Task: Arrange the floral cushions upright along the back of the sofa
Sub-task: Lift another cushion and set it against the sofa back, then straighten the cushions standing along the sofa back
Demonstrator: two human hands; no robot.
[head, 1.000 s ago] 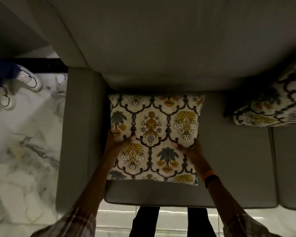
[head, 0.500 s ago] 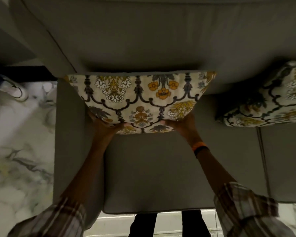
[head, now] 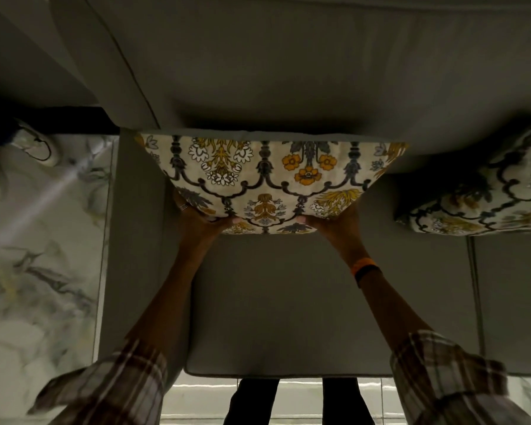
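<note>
A cream floral cushion point(head: 270, 176) with yellow flowers and dark scrollwork stands tilted up against the grey sofa backrest point(head: 288, 72) at the left end of the seat. My left hand point(head: 196, 217) grips its lower left edge and my right hand point(head: 334, 223) grips its lower right edge, thumbs on the front face. A second floral cushion point(head: 485, 194) leans against the backrest at the right, partly cut off by the frame edge.
The grey seat cushion point(head: 288, 302) lies below my arms. The sofa armrest point(head: 135, 240) runs along the left. Beyond it is marble floor point(head: 37, 256) with another person's white shoes point(head: 34, 145) at the upper left. My own legs stand at the sofa's front edge.
The cushion went from lying flat on the seat to tilted up against the backrest. Both hands moved forward with it, still holding its lower edge.
</note>
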